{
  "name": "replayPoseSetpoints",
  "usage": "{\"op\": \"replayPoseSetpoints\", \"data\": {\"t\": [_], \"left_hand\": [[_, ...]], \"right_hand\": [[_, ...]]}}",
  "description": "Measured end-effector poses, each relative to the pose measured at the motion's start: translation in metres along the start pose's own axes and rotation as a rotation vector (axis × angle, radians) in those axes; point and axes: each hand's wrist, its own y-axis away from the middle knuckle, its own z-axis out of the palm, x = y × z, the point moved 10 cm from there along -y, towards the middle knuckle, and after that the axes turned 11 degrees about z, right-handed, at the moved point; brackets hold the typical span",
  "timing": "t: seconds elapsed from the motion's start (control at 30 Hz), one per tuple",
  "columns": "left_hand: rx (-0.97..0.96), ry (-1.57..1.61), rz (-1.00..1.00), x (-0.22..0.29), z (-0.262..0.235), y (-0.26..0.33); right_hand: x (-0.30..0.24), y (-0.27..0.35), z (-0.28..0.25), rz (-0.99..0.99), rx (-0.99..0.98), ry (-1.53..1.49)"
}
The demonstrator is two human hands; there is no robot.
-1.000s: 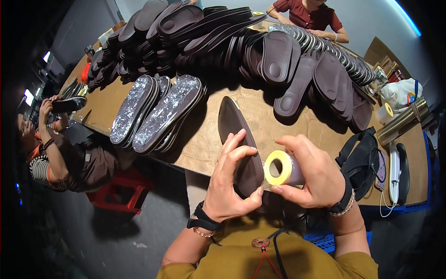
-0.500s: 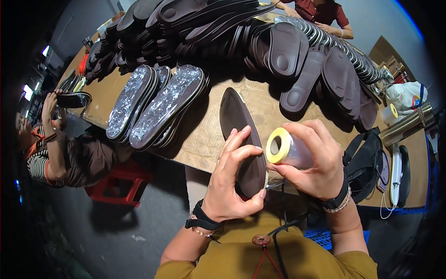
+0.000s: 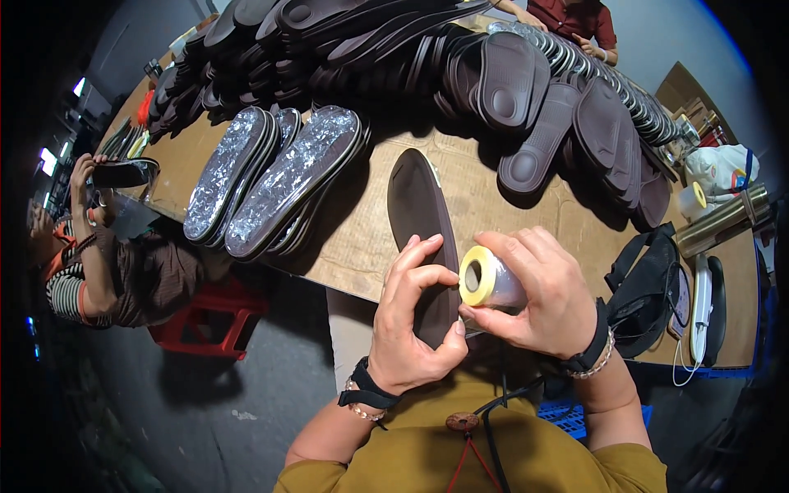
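Observation:
My left hand (image 3: 408,333) is closed around the edges of a dark brown insole (image 3: 417,200), which stands tilted in front of me with its toe end away. In my right hand (image 3: 549,297) is a roll of clear film (image 3: 503,287) with a yellow end ring and a hollow core. The roll is right beside the insole's right edge. My fingers hide whether film reaches from the roll onto the insole. To the left lie stacks of insoles (image 3: 288,193) with shiny clear film across their tops.
A big heap of bare brown insoles (image 3: 526,148) spans the far side of the cardboard-covered table (image 3: 353,238). A black bag (image 3: 645,275), a metal cylinder (image 3: 723,222) and a white power strip (image 3: 700,308) sit at right. Two people work nearby; a red stool (image 3: 209,320) stands at left.
The insole has turned, showing more of its dark broad face. My right hand has moved the roll slightly left, closer to the insole's edge.

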Motion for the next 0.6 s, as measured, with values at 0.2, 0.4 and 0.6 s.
{"op": "replayPoseSetpoints", "data": {"t": [0.2, 0.4, 0.6], "left_hand": [[0.075, 0.122, -0.119, -0.015, -0.002, 0.011], [0.037, 0.091, -0.114, -0.017, -0.001, 0.015], [0.038, 0.104, -0.112, -0.019, 0.002, 0.016]], "right_hand": [[0.005, 0.002, 0.012, -0.04, -0.118, -0.097], [0.027, 0.001, 0.01, 0.105, 0.002, -0.287], [0.022, 0.0, 0.01, 0.078, 0.177, -0.152]]}}
